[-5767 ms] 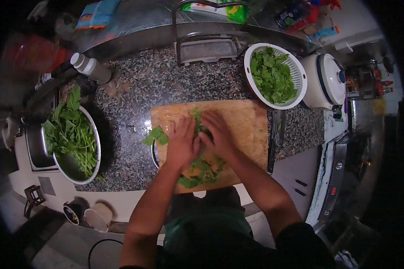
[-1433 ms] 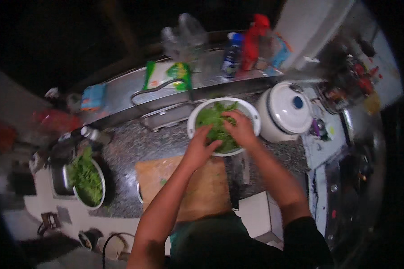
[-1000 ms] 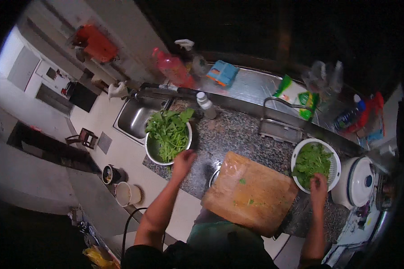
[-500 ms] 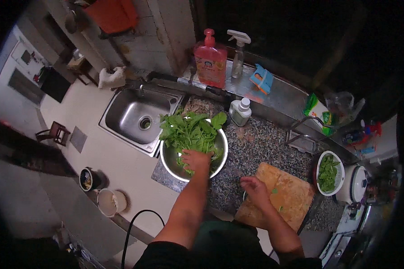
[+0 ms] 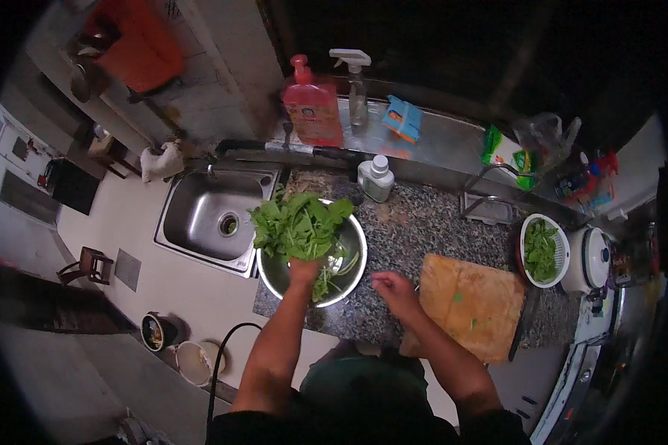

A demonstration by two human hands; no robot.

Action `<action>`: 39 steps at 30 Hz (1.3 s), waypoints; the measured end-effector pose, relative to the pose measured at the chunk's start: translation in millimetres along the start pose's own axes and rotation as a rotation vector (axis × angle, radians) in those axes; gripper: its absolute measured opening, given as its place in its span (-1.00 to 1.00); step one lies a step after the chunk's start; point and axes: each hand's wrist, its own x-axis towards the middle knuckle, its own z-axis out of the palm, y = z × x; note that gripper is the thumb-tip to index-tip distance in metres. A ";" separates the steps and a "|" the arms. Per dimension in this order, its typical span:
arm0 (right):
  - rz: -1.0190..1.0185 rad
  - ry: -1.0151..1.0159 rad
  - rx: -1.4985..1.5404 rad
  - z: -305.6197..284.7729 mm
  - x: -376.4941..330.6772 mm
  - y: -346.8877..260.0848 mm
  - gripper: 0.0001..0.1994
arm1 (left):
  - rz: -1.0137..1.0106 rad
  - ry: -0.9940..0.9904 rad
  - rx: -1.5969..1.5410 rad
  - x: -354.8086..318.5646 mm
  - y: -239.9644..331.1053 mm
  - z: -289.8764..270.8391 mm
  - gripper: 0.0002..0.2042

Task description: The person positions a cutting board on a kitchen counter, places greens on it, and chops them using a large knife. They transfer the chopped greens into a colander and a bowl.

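Leafy greens in steel bowl; left hand apparently has its grip round them, fingers hidden; right hand empty, loosely relaxed, over surface near cutting board; gathering stems snugly should limit strays.

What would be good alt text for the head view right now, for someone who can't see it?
A person's left hand is among leafy greens in a metal bowl beside a sink. The right hand is over the counter, between bowl and cutting board; a white colander of greens sits beyond.
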 end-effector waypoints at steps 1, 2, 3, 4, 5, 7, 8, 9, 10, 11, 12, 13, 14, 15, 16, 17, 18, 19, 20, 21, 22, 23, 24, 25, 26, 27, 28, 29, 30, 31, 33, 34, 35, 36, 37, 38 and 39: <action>0.000 -0.015 0.003 2.6 7.7 0.7 -0.74 | -0.185 0.035 -0.255 -3.6 -0.5 -0.3 -0.49; 0.001 -0.018 0.004 2.1 16.8 1.8 -0.73 | -0.253 -0.018 -0.346 -15.7 22.9 -3.2 -0.50; 0.020 -0.025 -0.026 2.3 27.3 2.3 -0.67 | -0.320 -0.066 -0.438 -31.4 52.8 -12.1 -0.52; 0.038 -0.043 -0.054 5.9 37.6 1.2 -0.60 | -0.389 -0.102 -0.530 -39.3 66.9 -22.3 -0.53; 0.053 -0.070 -0.082 11.9 47.1 -3.4 -0.53 | -0.345 -0.172 -0.611 -36.1 55.3 -31.9 -0.52; 0.121 -0.115 -0.016 26.7 60.5 -33.5 -0.36 | -0.338 -0.202 -0.692 -49.8 72.4 -44.0 -0.51; 0.151 -0.135 0.020 36.1 64.4 -45.0 -0.28 | -0.330 -0.218 -0.728 -53.2 80.1 -50.3 -0.51; 0.065 -0.226 -0.059 45.9 63.8 -43.5 -0.16 | -0.304 -0.203 -0.708 -50.3 79.3 -48.5 -0.52; -0.021 -0.315 -0.138 55.3 60.6 -40.6 -0.04 | -0.296 -0.183 -0.670 -52.6 84.1 -48.0 -0.52; -0.106 -0.334 -0.249 61.5 56.0 -47.4 0.00 | -0.290 -0.168 -0.633 -61.2 104.3 -48.1 -0.51; -0.135 -0.306 -0.267 71.6 48.9 -53.9 -0.06 | -0.283 -0.141 -0.599 -66.5 113.8 -51.8 -0.51; -0.184 -0.279 -0.212 75.6 45.4 -58.0 -0.14 | -0.284 -0.130 -0.539 -58.7 98.6 -52.8 -0.49; -0.230 -0.247 -0.159 77.3 42.5 -60.4 -0.22 | -0.277 -0.159 -0.573 -58.0 92.0 -54.5 -0.49; -0.245 -0.275 -0.127 75.3 40.0 -61.0 -0.30 | -0.269 -0.190 -0.605 -58.0 86.7 -55.7 -0.48; -0.259 -0.301 -0.095 69.2 37.5 -60.5 -0.36 | -0.261 -0.223 -0.637 -58.7 82.3 -57.4 -0.48; -0.271 -0.318 -0.064 61.4 34.6 -58.8 -0.43 | -0.303 -0.212 -0.626 -61.0 80.7 -61.5 -0.46; -0.228 -0.324 -0.057 55.4 33.2 -55.2 -0.48 | -0.315 -0.226 -0.651 -64.8 79.4 -69.3 -0.46; -0.186 -0.330 -0.051 48.9 32.6 -50.1 -0.52 | -0.327 -0.241 -0.676 -69.6 79.9 -78.8 -0.46; -0.147 -0.338 -0.047 41.4 33.1 -45.2 -0.56 | -0.335 -0.254 -0.704 -74.9 84.9 -88.9 -0.46; 0.010 -0.243 -0.098 32.2 42.1 -30.7 -0.61 | -0.341 -0.239 -0.632 -80.2 98.6 -95.7 -0.47; 0.092 -0.178 0.035 23.7 48.0 -19.2 -0.62 | -0.316 -0.265 -0.629 -82.1 103.0 -101.7 -0.47; 0.170 -0.122 0.170 18.7 58.7 -20.8 -0.63 | -0.289 -0.281 -0.627 -83.4 104.1 -110.6 -0.47; 0.249 -0.060 0.306 13.2 67.1 -20.2 -0.64 | -0.266 -0.302 -0.625 -84.8 106.2 -117.3 -0.46; 0.241 -0.067 0.322 11.7 72.8 -17.4 -0.65 | -0.264 -0.304 -0.579 -87.2 112.4 -125.0 -0.47; 0.229 -0.079 0.322 11.4 75.3 -19.3 -0.65 | -0.260 -0.305 -0.533 -89.7 122.0 -133.7 -0.47; 0.215 -0.098 0.320 12.9 76.6 -24.5 -0.66 | -0.253 -0.301 -0.490 -94.8 133.2 -140.6 -0.47; 0.202 -0.118 0.318 14.3 76.1 -27.9 -0.67 | -0.247 -0.281 -0.511 -102.5 147.0 -143.4 -0.48; 0.224 -0.126 0.331 13.3 74.7 -30.6 -0.67 | -0.237 -0.268 -0.532 -109.3 164.7 -143.9 -0.48; 0.244 -0.171 0.336 12.2 72.9 -33.0 -0.66 | -0.225 -0.252 -0.554 -112.6 177.9 -144.8 -0.49; 0.265 -0.216 0.341 10.8 70.4 -35.1 -0.64 | -0.207 -0.274 -0.482 -111.3 185.3 -146.2 -0.50; 0.312 -0.313 0.397 13.4 65.4 -49.7 -0.60 | -0.186 -0.305 -0.504 -116.8 201.3 -143.5 -0.49; 0.337 -0.364 0.448 18.8 62.6 -65.0 -0.57 | -0.172 -0.316 -0.517 -119.3 206.0 -140.7 -0.49; 0.364 -0.414 0.498 22.7 59.4 -78.1 -0.54 | -0.111 -0.324 -0.548 -117.3 203.7 -133.2 -0.51; 0.363 -0.425 0.492 21.7 56.2 -85.7 -0.52 | -0.080 -0.339 -0.435 -111.4 201.2 -122.6 -0.50; 0.355 -0.456 0.491 20.7 55.8 -94.2 -0.50 | -0.116 -0.251 -0.456 -116.9 209.6 -104.0 -0.46; 0.348 -0.531 0.491 33.1 55.9 -106.7 -0.48 | -0.035 -0.281 -0.445 -103.2 180.3 -97.5 -0.42; 0.340 -0.582 0.405 41.0 56.9 -119.4 -0.44 | -0.004 -0.239 -0.409 -104.3 182.8 -83.4 -0.48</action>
